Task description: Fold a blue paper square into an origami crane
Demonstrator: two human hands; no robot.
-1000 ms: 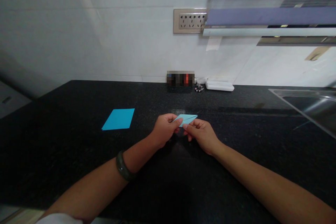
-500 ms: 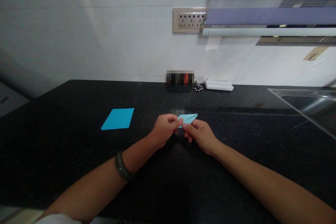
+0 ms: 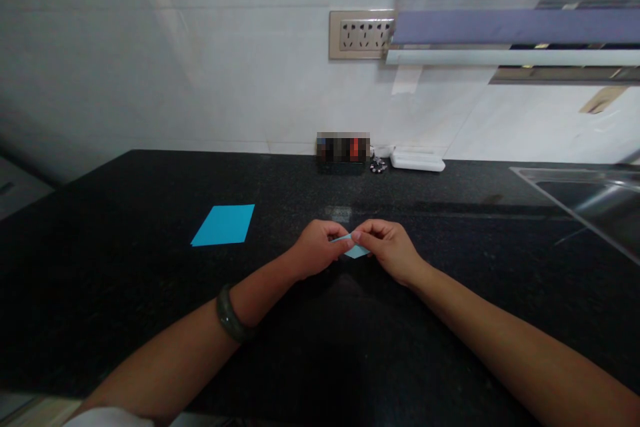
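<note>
Between my hands is a small piece of folded light-blue paper (image 3: pixel 356 252), mostly covered by my fingers. My left hand (image 3: pixel 323 247) pinches its left side, thumb on top. From the other side my right hand (image 3: pixel 389 247) grips it, and the two thumb tips nearly meet at the paper's upper edge. A pale point of the paper shows below the thumbs, toward me. Off to the left, a flat brighter blue sheet (image 3: pixel 225 225) lies on the dark countertop (image 3: pixel 150 320), apart from both hands.
Along the wall stand a blurred-out box (image 3: pixel 343 148), a small black-and-white beaded item (image 3: pixel 379 165) and a white oblong object (image 3: pixel 417 161). A metal sink (image 3: pixel 600 200) is set into the counter at the right. Sockets (image 3: pixel 364 35) and a purple blind (image 3: pixel 515 7) are above.
The folded paper has turned: its point reached up and right before, and now a point faces down toward me. My right hand has shifted its hold to the paper's upper edge.
</note>
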